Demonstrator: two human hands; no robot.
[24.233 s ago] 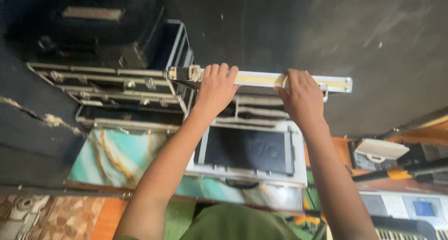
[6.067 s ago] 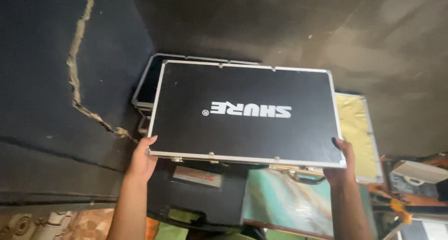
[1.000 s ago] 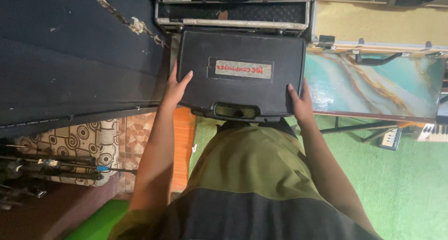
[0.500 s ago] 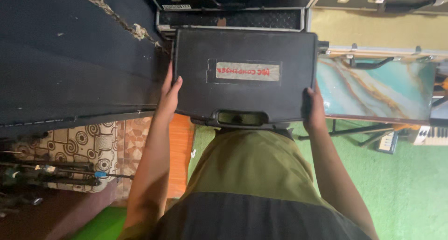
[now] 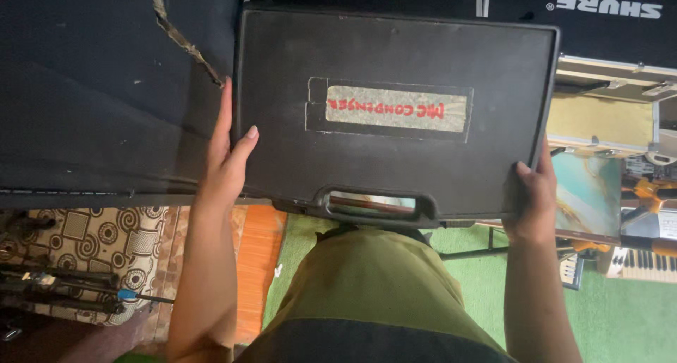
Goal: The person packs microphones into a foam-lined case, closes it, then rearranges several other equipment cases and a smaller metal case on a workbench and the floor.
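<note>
I hold a black plastic carry case (image 5: pixel 395 158) flat in front of my chest, its moulded handle toward me and a taped label with red writing on its lid. My left hand (image 5: pixel 227 158) grips the case's left edge, thumb on top. My right hand (image 5: pixel 532 201) grips its lower right corner. The case fills most of the view and hides what lies under it.
More black cases (image 5: pixel 585 24) with metal edges are stacked behind it. A marbled teal surface (image 5: pixel 589 194) and a keyboard (image 5: pixel 645 261) lie at the right. A dark torn panel (image 5: pixel 92 95) is at the left, with patterned floor (image 5: pixel 92 236), stands and green carpet (image 5: pixel 620 313) below.
The case has come up closer to the camera and now looks much larger. Both hands keep their grip on its sides.
</note>
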